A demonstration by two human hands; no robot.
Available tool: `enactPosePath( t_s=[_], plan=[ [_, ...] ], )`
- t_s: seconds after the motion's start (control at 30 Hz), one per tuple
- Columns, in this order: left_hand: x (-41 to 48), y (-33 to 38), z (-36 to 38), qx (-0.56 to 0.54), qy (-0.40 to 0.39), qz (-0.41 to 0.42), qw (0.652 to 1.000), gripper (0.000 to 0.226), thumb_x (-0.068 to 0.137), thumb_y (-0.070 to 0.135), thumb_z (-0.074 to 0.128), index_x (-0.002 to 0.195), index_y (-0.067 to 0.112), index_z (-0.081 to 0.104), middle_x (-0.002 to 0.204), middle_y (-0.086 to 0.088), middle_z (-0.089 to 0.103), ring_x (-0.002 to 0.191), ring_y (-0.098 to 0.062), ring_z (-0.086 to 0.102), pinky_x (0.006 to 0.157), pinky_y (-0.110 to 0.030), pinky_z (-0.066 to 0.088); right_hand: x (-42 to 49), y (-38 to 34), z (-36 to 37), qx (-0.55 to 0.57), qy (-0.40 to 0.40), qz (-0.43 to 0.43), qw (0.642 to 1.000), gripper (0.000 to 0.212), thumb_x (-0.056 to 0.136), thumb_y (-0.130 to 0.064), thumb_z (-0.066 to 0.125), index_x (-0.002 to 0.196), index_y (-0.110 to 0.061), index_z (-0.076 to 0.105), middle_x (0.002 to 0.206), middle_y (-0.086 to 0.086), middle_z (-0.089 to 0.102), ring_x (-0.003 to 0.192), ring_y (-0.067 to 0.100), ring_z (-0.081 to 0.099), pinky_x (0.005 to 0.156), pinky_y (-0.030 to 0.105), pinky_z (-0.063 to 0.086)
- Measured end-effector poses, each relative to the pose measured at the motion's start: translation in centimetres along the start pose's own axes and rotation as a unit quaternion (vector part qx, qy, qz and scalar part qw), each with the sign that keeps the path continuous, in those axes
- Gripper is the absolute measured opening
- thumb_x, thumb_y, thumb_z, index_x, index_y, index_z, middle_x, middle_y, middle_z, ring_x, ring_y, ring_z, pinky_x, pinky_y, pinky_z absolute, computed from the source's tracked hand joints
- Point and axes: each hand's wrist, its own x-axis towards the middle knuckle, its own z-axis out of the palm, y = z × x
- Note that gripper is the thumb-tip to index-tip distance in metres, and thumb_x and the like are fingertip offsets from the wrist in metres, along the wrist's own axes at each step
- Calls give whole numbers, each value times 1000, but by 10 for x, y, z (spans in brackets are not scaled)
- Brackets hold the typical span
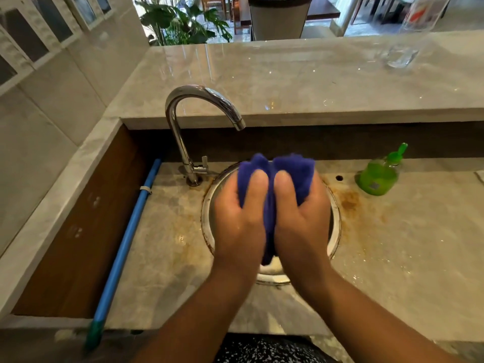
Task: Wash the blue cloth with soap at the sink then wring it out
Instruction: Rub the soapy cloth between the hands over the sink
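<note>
Two grips on one item | left hand and right hand each clutch a bunch of the blue cloth, thumbs on top, likely for rubbing | cloth held over the sink so drips fall in (tap shows no stream) | green soap bottle near back edge of the counter, right of sink.

cloth between my left hand and right hand at centre frame over the sink, tap upper left, soap bottle right
</note>
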Motion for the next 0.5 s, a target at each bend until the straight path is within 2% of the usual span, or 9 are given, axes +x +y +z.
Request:
enactPosePath(
  t_s=[0.1, 0.17, 0.23, 0.3, 0.33, 0.43, 0.5],
  plan=[
    [16, 8, -7, -40, 28, -23, 999, 24, 101, 37, 54, 92, 17, 62, 82, -13, 59, 74, -28, 53, 67, -43, 48, -31, -11, 2, -49, -83, -71, 993, 16, 96, -27, 53, 87, -16, 61, 76, -3, 61, 60, 10, 55, 56, 27, 47],
    [9, 4, -2, -46, 14, -27, 998, 27, 98, 39, 53, 95, 13, 62, 83, -13, 59, 75, -27, 54, 68, -43, 47, -17, -12, 2, -58, -64, -83, 993, 13, 95, -27, 55, 87, -19, 61, 78, -3, 61, 62, 10, 55, 55, 25, 45],
    [-7, 0, 5, -23, -11, -16, 1000, 26, 100, 36, 52, 101, 13, 65, 84, -10, 66, 76, -22, 61, 68, -38, 53, 8, -10, 1, -65, -10, -74, 995, 11, 99, -20, 56, 88, -20, 60, 76, -1, 61, 64, 12, 56, 56, 27, 46],
    [-12, 5, 6, 5, -33, 15, 999, 25, 99, 36, 54, 97, 15, 66, 81, -12, 66, 72, -22, 61, 65, -36, 53, 14, -3, 0, -52, 25, -62, 996, 13, 101, -17, 53, 90, -20, 59, 76, -1, 62, 64, 15, 58, 57, 29, 48],
    [-8, 8, 3, 18, -32, 27, 999, 26, 98, 38, 55, 94, 13, 65, 80, -13, 65, 70, -25, 61, 64, -37, 53, 5, -1, 1, -39, 19, -51, 998, 13, 101, -17, 53, 90, -22, 59, 77, -1, 63, 64, 14, 58, 58, 29, 49],
    [19, 6, -11, 15, 5, 3, 1000, 23, 101, 35, 55, 91, 15, 63, 80, -7, 63, 71, -23, 59, 64, -35, 52, -27, -2, 3, -59, -75, -64, 993, 9, 98, -18, 55, 91, -15, 60, 78, -2, 62, 62, 14, 57, 57, 32, 48],
    [21, 0, -9, 6, 19, -19, 1000, 26, 101, 37, 53, 92, 16, 64, 84, -11, 66, 75, -26, 60, 69, -44, 53, -18, -1, 4, -70, -94, -55, 992, 7, 97, -13, 56, 91, -15, 61, 77, -1, 62, 63, 16, 57, 56, 33, 48]
  ],
)
